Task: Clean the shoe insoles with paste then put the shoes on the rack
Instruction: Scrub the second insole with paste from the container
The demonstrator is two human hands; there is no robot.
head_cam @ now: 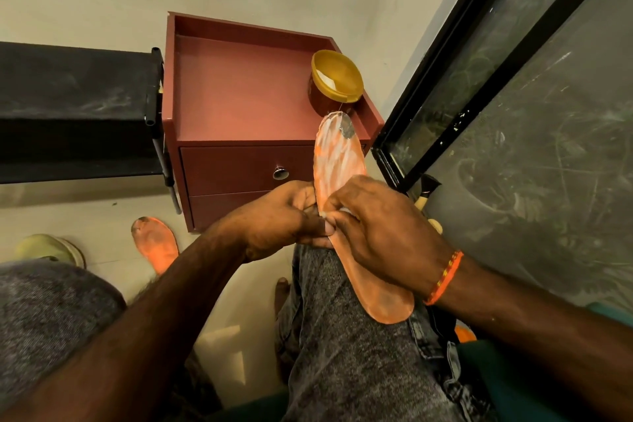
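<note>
An orange insole [337,161] smeared with white paste lies over my right knee, its dirty toe end pointing away from me. My left hand [281,216] grips the insole's left edge with curled fingers. My right hand [380,229] lies across its middle, fingertips pressing a small white thing onto it; what that is I cannot make out. A second orange insole [156,243], grimy at the toe, lies on the floor to the left. An open paste tub [337,77] with a yellow lid stands on the red cabinet [236,92].
A black rack [75,106] stands left of the cabinet. A pale shoe [48,247] lies on the floor at the far left. A dark framed glass pane [513,113] fills the right side, with a brush [426,195] leaning at its foot.
</note>
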